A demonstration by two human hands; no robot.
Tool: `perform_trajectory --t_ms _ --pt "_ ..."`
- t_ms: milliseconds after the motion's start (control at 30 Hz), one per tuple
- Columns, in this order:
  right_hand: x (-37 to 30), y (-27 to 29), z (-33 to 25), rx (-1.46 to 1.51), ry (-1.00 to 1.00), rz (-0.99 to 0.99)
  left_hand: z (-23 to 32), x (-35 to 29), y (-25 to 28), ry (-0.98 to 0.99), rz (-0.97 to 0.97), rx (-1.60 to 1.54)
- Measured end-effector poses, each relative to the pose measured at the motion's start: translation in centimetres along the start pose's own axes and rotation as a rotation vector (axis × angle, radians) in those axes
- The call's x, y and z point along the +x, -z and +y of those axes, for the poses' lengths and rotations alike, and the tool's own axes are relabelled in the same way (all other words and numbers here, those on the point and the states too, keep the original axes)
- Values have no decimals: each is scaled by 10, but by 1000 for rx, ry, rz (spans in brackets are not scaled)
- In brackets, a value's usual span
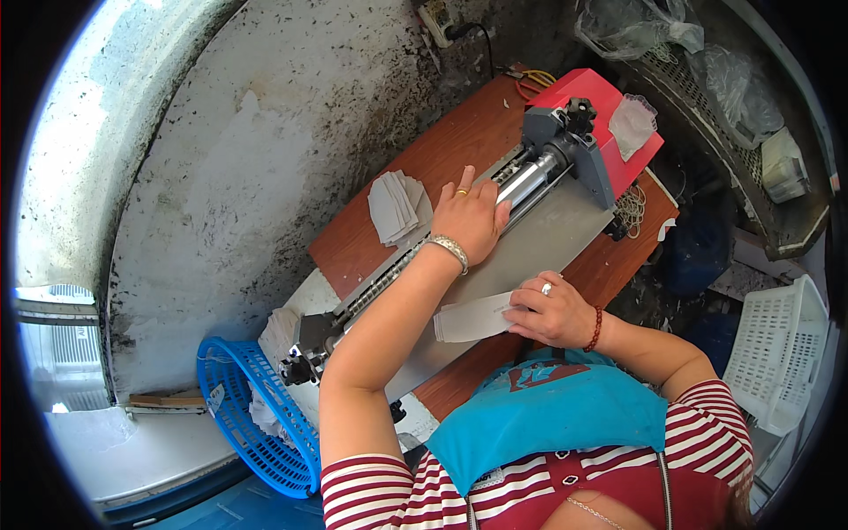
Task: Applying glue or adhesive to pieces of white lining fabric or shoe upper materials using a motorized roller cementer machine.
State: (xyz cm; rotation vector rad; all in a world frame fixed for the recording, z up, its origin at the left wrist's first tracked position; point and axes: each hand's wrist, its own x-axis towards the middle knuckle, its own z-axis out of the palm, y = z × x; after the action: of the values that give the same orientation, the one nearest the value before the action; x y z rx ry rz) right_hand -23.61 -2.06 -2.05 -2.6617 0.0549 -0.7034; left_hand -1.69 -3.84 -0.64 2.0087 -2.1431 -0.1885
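Note:
My left hand (471, 221) reaches over the long metal roller (532, 179) of a red and grey machine (587, 132), its fingers stretched out with no object visible in them. Whether the palm touches the roller, I cannot tell. Closer to my body, my right hand (552, 311) grips the right end of a flat, off-white piece (473, 319), which looks like a thin stack of paper or cloth. That piece lies at or just above the machine's grey metal plate (508, 269). Beyond the roller, a fanned pile of similar off-white pieces (399, 208) rests on the wooden tabletop (468, 132).
A blue plastic basket (256, 424) with pale pieces inside stands tilted at the left. At the right is a white plastic basket (776, 353). A stained wall (256, 177) rises behind the table. Cords (534, 82) and a bundle of string (630, 210) lie by the machine.

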Motion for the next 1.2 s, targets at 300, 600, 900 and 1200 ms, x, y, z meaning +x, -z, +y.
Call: perform_trajectory --t_ms 300,600,900,1200 --pt "5 -4 -5 -72 24 10 14 38 -5 64 -86 -36" --pt "7 -14 -4 -44 30 41 21 57 -5 104 -135 -80" --pt "12 -14 -12 98 -122 31 20 49 -8 130 -118 -103" --pt "2 -12 -2 -180 -28 97 19 35 -4 155 -112 -113"
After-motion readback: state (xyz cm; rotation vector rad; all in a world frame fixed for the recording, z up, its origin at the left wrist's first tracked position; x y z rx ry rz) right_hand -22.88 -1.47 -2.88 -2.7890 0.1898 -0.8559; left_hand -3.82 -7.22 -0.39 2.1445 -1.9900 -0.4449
